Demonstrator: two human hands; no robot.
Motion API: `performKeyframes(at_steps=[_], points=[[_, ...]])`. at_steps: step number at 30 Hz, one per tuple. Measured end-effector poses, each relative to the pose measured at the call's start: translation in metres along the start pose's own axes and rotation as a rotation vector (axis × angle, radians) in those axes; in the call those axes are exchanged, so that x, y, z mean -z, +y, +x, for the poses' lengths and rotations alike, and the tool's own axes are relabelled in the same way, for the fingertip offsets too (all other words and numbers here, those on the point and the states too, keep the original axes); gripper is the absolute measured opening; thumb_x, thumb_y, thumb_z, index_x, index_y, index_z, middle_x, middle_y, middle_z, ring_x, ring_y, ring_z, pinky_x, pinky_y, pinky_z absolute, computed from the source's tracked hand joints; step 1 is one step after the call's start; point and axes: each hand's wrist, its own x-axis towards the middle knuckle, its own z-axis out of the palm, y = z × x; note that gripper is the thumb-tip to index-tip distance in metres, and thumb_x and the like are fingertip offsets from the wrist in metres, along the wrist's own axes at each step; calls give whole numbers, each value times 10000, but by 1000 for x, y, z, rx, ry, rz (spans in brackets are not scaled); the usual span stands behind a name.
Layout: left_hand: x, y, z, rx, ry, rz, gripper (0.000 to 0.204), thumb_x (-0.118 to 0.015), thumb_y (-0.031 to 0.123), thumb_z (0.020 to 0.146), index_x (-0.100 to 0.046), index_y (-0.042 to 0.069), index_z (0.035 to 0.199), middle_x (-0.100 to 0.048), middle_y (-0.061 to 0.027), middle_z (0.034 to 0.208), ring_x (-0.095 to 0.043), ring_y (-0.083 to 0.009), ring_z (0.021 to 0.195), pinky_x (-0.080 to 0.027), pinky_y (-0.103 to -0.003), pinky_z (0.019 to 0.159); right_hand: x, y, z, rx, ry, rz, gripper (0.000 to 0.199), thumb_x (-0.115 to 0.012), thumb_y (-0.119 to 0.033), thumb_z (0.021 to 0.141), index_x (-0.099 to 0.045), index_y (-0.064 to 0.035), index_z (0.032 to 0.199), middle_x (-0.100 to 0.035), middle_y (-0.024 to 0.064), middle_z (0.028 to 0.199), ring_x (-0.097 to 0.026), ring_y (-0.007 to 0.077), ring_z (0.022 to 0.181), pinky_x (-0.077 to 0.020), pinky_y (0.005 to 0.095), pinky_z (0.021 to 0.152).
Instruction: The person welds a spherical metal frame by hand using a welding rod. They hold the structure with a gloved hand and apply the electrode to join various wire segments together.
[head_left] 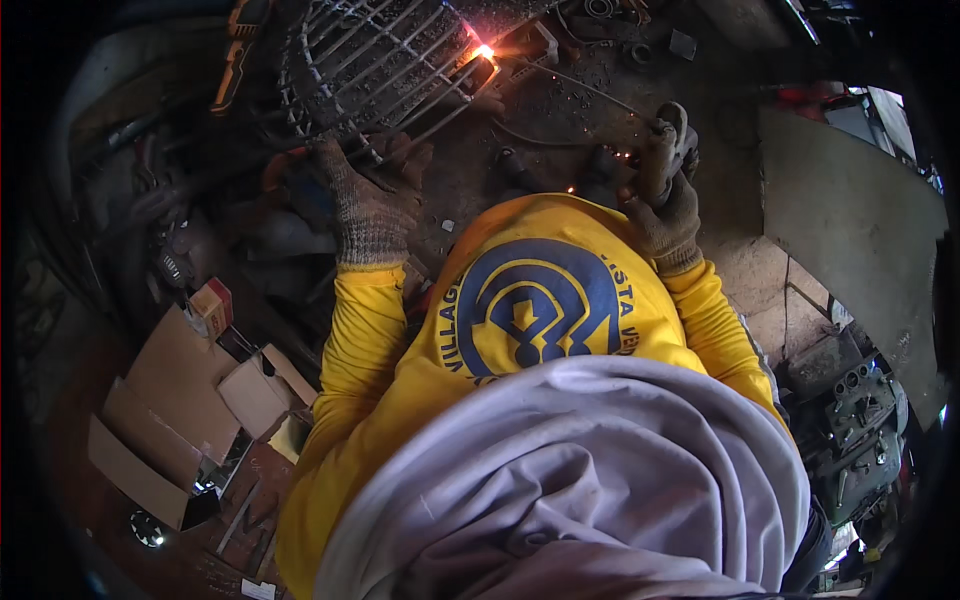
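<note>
A round grate of metal bars (365, 65) lies at the far side of the work surface. My left hand (378, 205), in a worn knit glove, grips its near edge, thumb and fingers apart around the bars. The gloved right hand (668, 222) is closed round a welding electrode holder (660, 165). From that holder a thin welding rod (585, 86) reaches left toward the grate. Where the rod's end meets the grate's right edge, a bright orange-white glow (484, 52) burns, hiding the joint itself.
Dark metal bits litter the work surface (570, 110), and small sparks glow near my right hand. An orange and black tool (236, 55) lies far left. Cardboard boxes (170, 385) stand lower left. A large metal sheet (850, 220) and greasy machinery (855, 420) are at right.
</note>
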Motion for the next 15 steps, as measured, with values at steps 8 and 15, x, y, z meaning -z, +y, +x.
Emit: performKeyframes(at_steps=[8, 15], points=[[-2, 0, 0, -57, 13, 63, 556, -568, 652, 856, -597, 108, 966, -592, -49, 817, -598, -237, 792, -530, -524, 841, -1, 4, 0, -60, -25, 116, 446, -709, -174, 793, -592, 4, 1185, -676, 45, 848, -636, 139, 793, -493, 272, 781], [34, 10, 17, 226, -307, -70, 539, -542, 607, 884, -608, 136, 1138, -653, -89, 992, -636, -268, 843, -555, -506, 798, -10, 4, 1, -79, 21, 247, 303, -750, -146, 803, -603, -4, 1027, -641, 26, 777, -600, 109, 680, -490, 250, 659]])
